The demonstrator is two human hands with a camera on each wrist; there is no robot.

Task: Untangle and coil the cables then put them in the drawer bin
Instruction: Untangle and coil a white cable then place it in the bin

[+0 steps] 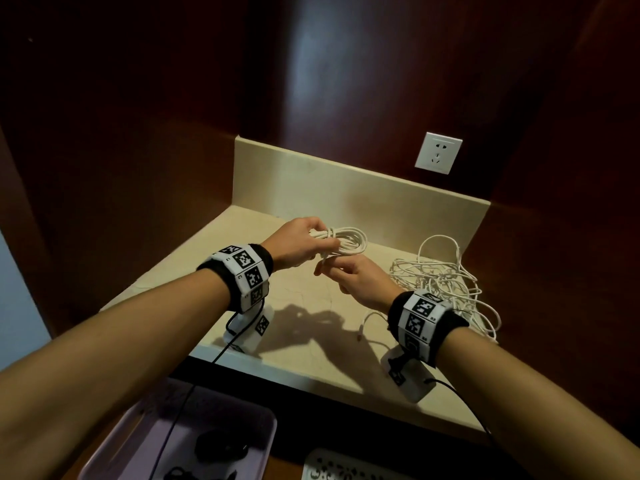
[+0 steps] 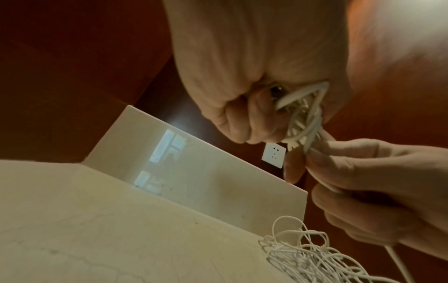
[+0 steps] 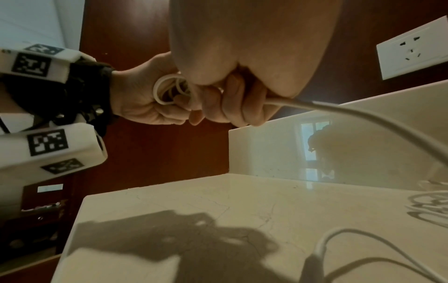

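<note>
- The coiled white cable (image 1: 341,240) sits mid-frame in the head view, held above the counter (image 1: 304,327); its long axis runs roughly left to right, with the looped end pointing right toward the socket side.
- The left hand (image 1: 298,242) grips the coil's left end, its fingers curled round the bundled strands.
- The right hand (image 1: 353,277), just below and right of the coil, pinches a loose strand of the same cable; its tail (image 3: 363,116) trails off to the right edge of the right wrist view.
- A tangled heap of thin white cables (image 1: 446,285) lies on the counter at right, near the right wrist.
- A lilac bin (image 1: 249,431) with dark items inside sits at lower left, below the counter edge.
- A white wall socket (image 1: 438,152) is on the dark wood panel, upper right.
</note>
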